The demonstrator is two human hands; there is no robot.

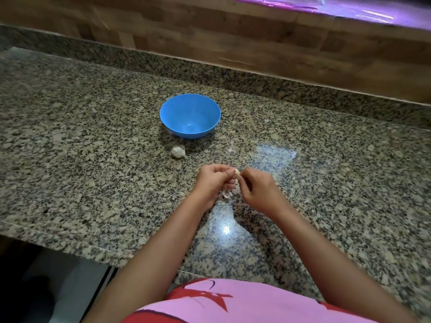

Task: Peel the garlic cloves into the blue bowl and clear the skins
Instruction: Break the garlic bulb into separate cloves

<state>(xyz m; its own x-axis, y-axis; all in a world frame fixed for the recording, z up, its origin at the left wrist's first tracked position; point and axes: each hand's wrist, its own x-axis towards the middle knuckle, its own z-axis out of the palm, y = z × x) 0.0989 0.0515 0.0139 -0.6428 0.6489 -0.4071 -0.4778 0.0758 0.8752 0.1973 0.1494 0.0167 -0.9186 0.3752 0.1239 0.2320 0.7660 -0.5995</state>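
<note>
Grip: left hand and right hand pinch 1 garlic clove.
Nearby: skins beneath hands; garlic bulb just beside blue bowl.

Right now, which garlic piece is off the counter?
The garlic clove pinched between the left hand and right hand. The garlic bulb lies untouched on the counter near the blue bowl.

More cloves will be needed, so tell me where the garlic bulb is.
Head view: the garlic bulb lies on the granite counter just near-left of the blue bowl, beyond the left hand, touching neither.
</note>
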